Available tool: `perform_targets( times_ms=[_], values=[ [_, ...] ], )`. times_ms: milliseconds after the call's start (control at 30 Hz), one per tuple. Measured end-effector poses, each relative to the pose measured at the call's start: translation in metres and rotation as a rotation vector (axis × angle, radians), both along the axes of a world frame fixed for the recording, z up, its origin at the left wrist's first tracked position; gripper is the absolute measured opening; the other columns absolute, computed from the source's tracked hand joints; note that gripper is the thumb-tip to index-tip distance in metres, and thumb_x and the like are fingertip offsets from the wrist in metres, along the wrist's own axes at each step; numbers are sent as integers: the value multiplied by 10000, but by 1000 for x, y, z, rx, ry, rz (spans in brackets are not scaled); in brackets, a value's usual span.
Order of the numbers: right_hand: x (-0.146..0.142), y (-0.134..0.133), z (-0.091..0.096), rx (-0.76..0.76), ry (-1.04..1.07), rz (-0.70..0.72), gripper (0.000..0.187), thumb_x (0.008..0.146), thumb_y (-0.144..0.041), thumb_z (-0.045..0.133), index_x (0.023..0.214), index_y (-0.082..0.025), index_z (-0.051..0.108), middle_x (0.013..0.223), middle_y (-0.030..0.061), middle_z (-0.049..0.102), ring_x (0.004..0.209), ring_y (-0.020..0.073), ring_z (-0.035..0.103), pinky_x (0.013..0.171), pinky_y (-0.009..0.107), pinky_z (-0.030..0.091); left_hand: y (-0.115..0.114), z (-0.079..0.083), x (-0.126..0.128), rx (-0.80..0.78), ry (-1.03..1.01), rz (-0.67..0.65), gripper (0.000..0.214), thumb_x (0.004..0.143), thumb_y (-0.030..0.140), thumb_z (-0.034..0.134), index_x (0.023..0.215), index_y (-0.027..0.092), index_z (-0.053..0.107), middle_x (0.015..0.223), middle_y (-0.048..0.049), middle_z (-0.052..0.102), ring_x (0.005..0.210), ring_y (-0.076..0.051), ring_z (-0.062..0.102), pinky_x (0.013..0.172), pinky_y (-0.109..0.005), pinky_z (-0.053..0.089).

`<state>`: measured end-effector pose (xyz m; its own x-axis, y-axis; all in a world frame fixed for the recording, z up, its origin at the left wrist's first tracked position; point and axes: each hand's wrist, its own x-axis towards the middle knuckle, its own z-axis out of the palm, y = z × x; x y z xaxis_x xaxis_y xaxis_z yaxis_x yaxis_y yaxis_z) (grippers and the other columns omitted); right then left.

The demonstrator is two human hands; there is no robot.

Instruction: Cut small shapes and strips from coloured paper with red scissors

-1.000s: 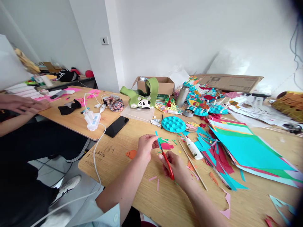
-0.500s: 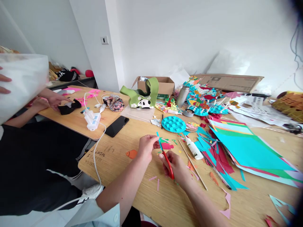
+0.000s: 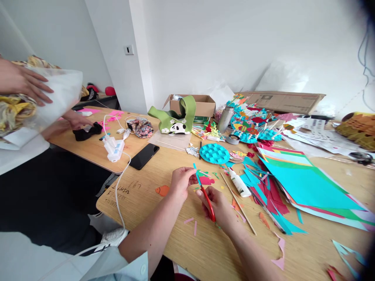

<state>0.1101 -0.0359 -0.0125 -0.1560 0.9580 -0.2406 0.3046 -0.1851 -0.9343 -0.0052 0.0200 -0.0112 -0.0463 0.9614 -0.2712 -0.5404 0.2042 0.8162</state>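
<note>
Likely light and flimsy, the blue strip (image 3: 198, 178) wants an end pinch, which the left grip (image 3: 181, 182) gives; just beside it, the right grip (image 3: 218, 202) clasps red scissors (image 3: 208, 201).

scissors (image 3: 209, 206): handle partly behind right fingers (image 3: 210, 191) | bottle (image 3: 240, 184): label too small | woven piece (image 3: 356, 132): cut off, right edge

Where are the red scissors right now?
In the head view, the red scissors are in the right hand, just right of centre, right by the blue paper strip the left hand pinches.
</note>
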Motion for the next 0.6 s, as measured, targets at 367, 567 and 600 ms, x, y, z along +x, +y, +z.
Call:
perform_targets(
  times_ms=[367, 567, 600],
  values=[
    [1, 2, -6, -5, 44, -13, 432, 712, -599, 566, 652, -224, 361, 391, -76, 479, 298, 89, 421, 321, 194, 266, -2, 1, 2, 9, -4, -2, 167, 525, 203, 728, 588, 108, 605, 532, -39, 634, 452, -103, 554, 478, -225, 447],
    [1, 4, -7, -9, 70, -23, 429, 709, -589, 577, 652, -224, 359, 392, -81, 477, 298, 86, 423, 320, 192, 276, -2, 1, 3, -1, -14, -8, 163, 522, 192, 724, 589, 103, 606, 529, -45, 633, 451, -105, 556, 487, -227, 448],
    [1, 4, -7, -10, 66, -25, 428, 708, -587, 579, 651, -224, 358, 389, -82, 474, 295, 84, 420, 317, 191, 272, -2, 1, 3, -1, -16, -8, 163, 523, 192, 724, 589, 103, 605, 533, -47, 635, 452, -106, 558, 489, -227, 449]
  ],
)
